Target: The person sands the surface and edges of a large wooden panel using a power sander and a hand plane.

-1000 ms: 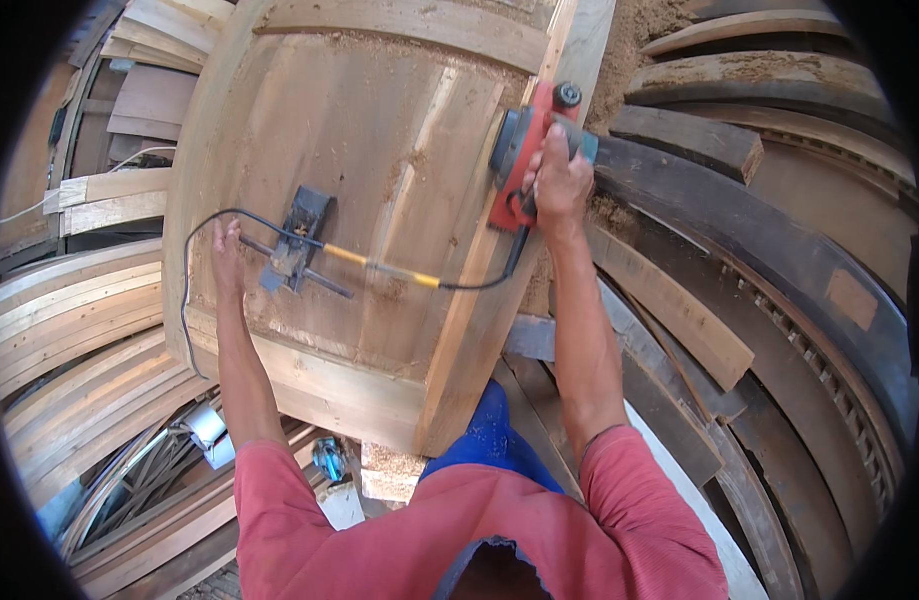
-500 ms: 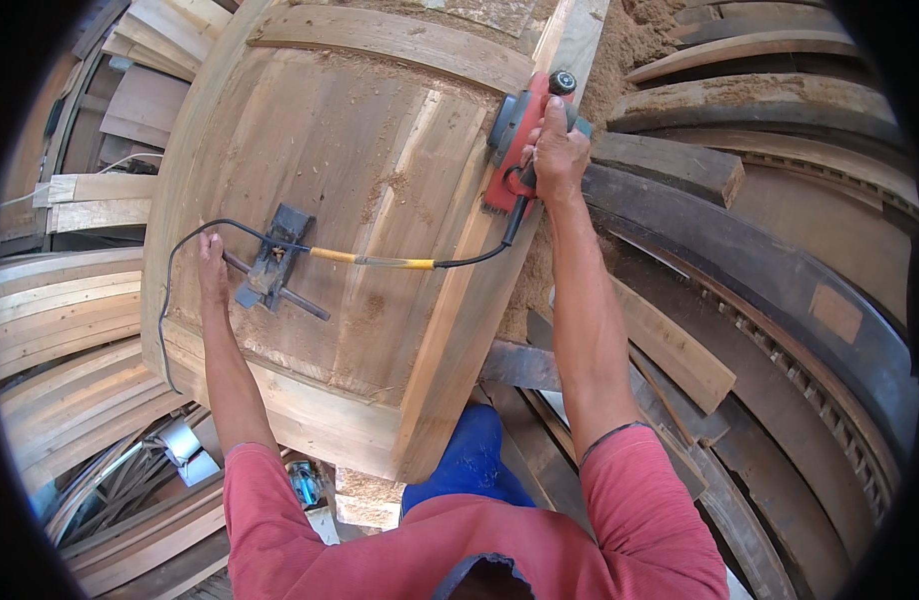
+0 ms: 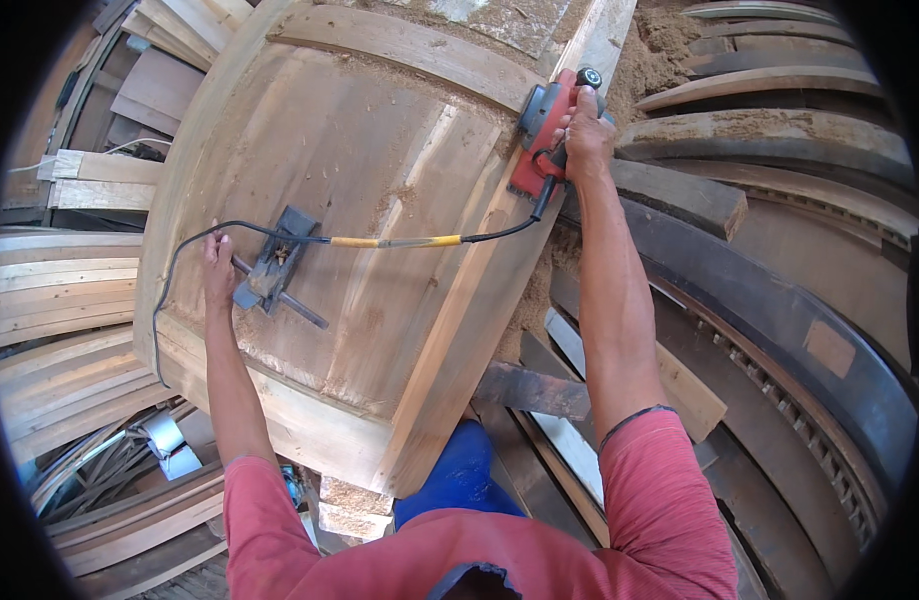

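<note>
My right hand is wrapped round the handle of a red and grey electric planer with a black front knob. The planer sits on the right edge rail of a large framed wooden panel. A black power cord with a yellow-wrapped stretch runs from its rear across the panel to my left hand. My left fingers are closed on this cord at the panel's left side. Beside them lies a dark wooden hand plane with a crossbar handle, under the cord.
Wood shavings heap beyond the panel's right edge. Stacked dark planks and beams crowd the right side. Lighter boards are piled on the left. My blue-clad leg is by the panel's near end.
The planer has slid slightly farther from me along the right rail, with my right arm stretching after it. My left hand stays near the hand plane. The view has shifted slightly.
</note>
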`<action>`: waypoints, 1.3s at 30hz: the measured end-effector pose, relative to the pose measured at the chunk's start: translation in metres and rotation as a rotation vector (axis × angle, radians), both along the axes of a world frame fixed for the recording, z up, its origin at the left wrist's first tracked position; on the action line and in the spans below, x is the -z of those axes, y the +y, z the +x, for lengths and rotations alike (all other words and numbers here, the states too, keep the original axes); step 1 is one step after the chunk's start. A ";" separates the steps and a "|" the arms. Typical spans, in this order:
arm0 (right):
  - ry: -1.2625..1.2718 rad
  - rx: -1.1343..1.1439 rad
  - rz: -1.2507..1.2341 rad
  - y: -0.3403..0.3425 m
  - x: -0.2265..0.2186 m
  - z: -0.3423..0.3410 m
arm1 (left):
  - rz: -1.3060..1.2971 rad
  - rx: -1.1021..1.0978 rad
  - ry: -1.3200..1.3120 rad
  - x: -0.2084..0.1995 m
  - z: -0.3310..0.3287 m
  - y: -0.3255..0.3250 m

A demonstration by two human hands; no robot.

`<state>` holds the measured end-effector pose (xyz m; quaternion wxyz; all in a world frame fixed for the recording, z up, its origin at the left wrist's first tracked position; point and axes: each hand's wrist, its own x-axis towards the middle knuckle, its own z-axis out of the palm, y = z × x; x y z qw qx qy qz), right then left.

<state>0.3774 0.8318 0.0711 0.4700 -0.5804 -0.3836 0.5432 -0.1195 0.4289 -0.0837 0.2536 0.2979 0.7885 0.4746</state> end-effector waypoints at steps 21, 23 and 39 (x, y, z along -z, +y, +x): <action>0.057 -0.075 0.011 0.170 -0.003 0.005 | -0.155 0.021 0.110 -0.042 0.019 -0.007; 0.069 -0.122 0.016 0.195 -0.004 0.004 | -0.123 0.040 0.111 -0.042 0.018 -0.014; 0.031 -0.267 -0.102 0.224 -0.021 0.023 | -0.092 -0.138 -0.054 -0.063 0.033 0.017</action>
